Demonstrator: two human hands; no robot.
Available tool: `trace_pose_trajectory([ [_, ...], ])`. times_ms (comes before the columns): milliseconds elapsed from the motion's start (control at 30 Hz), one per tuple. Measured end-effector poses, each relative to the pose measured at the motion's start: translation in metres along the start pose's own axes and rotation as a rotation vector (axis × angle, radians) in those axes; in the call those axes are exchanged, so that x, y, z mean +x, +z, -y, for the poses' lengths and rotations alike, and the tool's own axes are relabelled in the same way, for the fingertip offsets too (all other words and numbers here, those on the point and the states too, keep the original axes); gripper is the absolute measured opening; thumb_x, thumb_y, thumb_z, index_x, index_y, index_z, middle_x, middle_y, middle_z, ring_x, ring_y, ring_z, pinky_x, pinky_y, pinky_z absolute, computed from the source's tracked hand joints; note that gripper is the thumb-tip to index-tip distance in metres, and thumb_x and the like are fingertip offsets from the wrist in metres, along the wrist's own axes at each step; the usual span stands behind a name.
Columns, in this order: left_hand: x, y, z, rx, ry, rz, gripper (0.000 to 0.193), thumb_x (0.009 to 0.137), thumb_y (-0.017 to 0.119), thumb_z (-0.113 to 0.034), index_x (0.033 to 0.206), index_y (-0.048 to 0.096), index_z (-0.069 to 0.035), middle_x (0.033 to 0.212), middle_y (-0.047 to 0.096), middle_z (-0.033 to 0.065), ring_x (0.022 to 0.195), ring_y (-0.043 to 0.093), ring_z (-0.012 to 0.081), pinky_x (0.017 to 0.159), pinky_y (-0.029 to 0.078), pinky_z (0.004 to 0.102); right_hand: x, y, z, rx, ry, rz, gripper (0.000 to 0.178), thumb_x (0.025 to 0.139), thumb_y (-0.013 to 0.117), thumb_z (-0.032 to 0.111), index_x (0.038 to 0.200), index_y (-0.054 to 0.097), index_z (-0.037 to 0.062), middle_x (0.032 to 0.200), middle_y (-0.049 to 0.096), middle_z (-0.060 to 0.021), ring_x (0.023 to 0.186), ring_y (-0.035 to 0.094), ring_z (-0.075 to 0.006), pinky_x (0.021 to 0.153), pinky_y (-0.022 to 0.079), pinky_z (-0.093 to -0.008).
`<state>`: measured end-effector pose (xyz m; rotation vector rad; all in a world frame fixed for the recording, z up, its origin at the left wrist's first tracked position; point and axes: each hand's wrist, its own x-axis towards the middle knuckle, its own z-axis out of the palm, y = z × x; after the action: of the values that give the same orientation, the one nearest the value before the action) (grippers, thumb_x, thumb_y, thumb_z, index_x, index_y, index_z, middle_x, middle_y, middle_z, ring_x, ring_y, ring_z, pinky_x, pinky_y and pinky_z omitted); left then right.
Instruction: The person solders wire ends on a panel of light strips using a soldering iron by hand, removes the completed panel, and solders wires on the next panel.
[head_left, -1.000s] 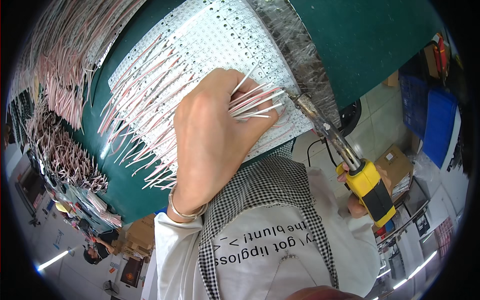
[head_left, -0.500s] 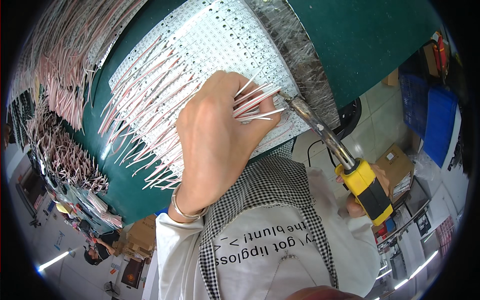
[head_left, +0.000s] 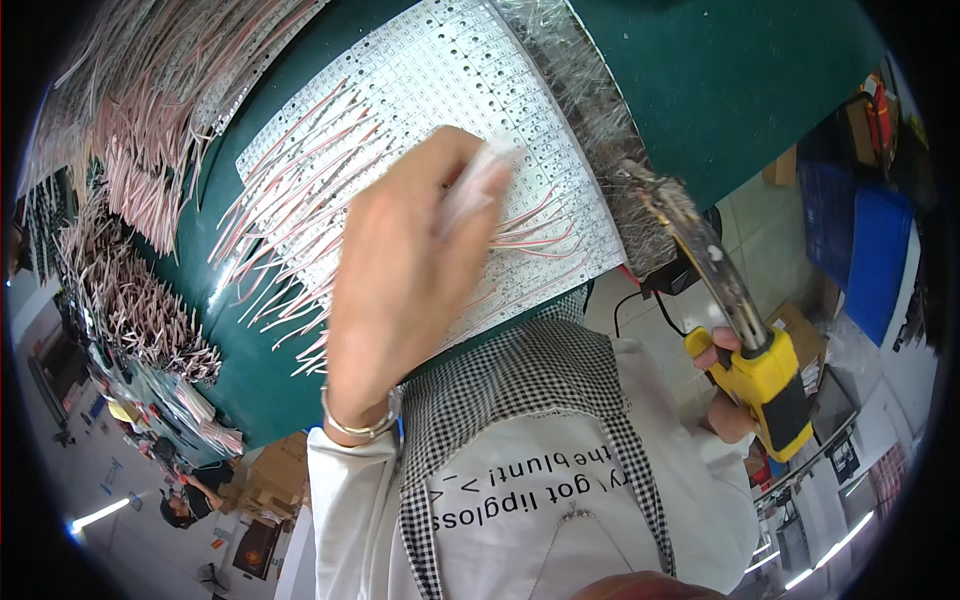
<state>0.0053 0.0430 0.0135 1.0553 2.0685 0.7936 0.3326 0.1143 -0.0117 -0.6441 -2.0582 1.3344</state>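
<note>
My left hand [head_left: 400, 270] hovers over a white circuit board panel [head_left: 410, 45], smeared by motion. Its thumb and fingers close on a blurred bundle of thin red and white wires [head_left: 472, 192]. Rows of similar loose wires [head_left: 290, 200] fan over the panel's left side, and a few more wires [head_left: 535, 232] lie on it right of the hand. On the right, my right hand [head_left: 730, 412] grips a yellow and black soldering gun [head_left: 785, 400]. Its long, scorched metal barrel points up and left, with the tip over the plastic-wrapped strip beside the panel, apart from the wires.
The panel lies on a green table [head_left: 740, 80], next to a dark strip wrapped in clear plastic [head_left: 590, 90]. Thick piles of red and white wires [head_left: 140, 290] fill the table's left side. Beyond the right edge are a blue bin [head_left: 870, 250] and cardboard boxes [head_left: 795, 330].
The soldering gun has drawn back to the right, its tip away from the wires. My left hand has pulled left with the bundle, and wires show on the panel beside it.
</note>
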Motion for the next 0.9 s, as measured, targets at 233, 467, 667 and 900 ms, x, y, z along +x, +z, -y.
trace_pose_trajectory([
  [233, 0.009, -0.008, 0.010, -0.025, 0.169, -0.117, 0.019, 0.094, 0.060, -0.008, 0.110, 0.069, -0.002, 0.087, 0.060, 0.0033, 0.063, 0.048, 0.0040, 0.051, 0.036, 0.0186, -0.019, -0.022, -0.017, -0.009, -0.046, 0.163, 0.055, 0.089, 0.064, 0.042, 0.111, 0.049, -0.0054, 0.105, 0.055, -0.0158, 0.080, 0.064, -0.0238, 0.076, 0.054, -0.0375],
  [467, 0.008, 0.012, -0.006, -0.180, -0.111, -0.010, 0.010, 0.076, 0.068, -0.007, 0.080, 0.063, 0.000, 0.077, 0.065, 0.0111, 0.064, 0.061, 0.0210, 0.058, 0.045, 0.0314, -0.029, -0.001, -0.017, 0.000, 0.085, -0.080, 0.045, 0.055, 0.076, 0.029, 0.084, 0.065, -0.0038, 0.073, 0.063, -0.0159, 0.059, 0.065, -0.0324, 0.059, 0.054, -0.0357],
  [667, 0.009, 0.018, -0.005, 0.014, -0.006, -0.099, 0.016, 0.072, 0.070, -0.011, 0.077, 0.061, 0.001, 0.073, 0.062, 0.0143, 0.064, 0.060, 0.0303, 0.059, 0.045, 0.0367, -0.003, 0.013, -0.002, -0.055, 0.192, -0.064, 0.058, 0.066, 0.079, 0.042, 0.088, 0.062, -0.0084, 0.075, 0.064, -0.0158, 0.059, 0.065, -0.0298, 0.059, 0.054, -0.0344],
  [900, 0.009, 0.020, -0.004, 0.026, 0.006, -0.109, 0.019, 0.071, 0.071, -0.013, 0.076, 0.060, 0.002, 0.072, 0.060, 0.0157, 0.063, 0.058, 0.0335, 0.059, 0.044, 0.0390, 0.002, 0.015, -0.003, -0.092, 0.166, -0.026, 0.069, 0.071, 0.078, 0.054, 0.091, 0.061, -0.0101, 0.074, 0.065, -0.0153, 0.059, 0.066, -0.0275, 0.058, 0.053, -0.0326],
])
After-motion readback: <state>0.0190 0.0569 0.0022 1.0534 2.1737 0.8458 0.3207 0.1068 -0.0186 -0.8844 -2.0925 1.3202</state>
